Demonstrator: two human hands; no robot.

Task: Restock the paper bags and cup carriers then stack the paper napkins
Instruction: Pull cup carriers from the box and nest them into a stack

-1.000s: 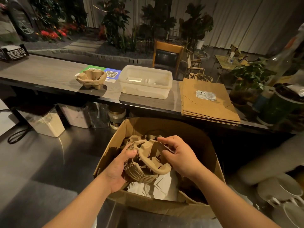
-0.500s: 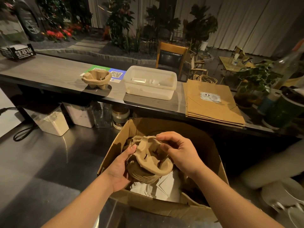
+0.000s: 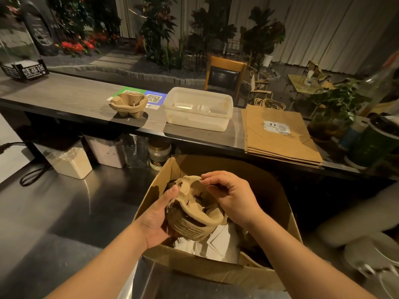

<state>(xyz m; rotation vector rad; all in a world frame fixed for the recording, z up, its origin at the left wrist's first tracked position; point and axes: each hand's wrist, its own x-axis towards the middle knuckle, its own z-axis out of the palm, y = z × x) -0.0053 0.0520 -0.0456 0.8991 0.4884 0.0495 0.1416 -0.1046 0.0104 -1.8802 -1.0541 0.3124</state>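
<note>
Head view: you're on the cup-carrier step. Your left hand [image 3: 156, 216] cups the nested cup carriers [image 3: 194, 214] over the cardboard box [image 3: 216, 270]; your right hand [image 3: 234, 196] pinches the top rim. Next: lift clear to the 1 carrier stack [image 3: 129, 104] on the table [image 3: 64, 98]. Plastic tub [image 3: 197, 111] sits beside it, paper bags [image 3: 278, 134] further right.

"9.9" on paper bag label [image 3: 277, 127]; "哇塞汤" on black sign holder [image 3: 24, 70]
</note>
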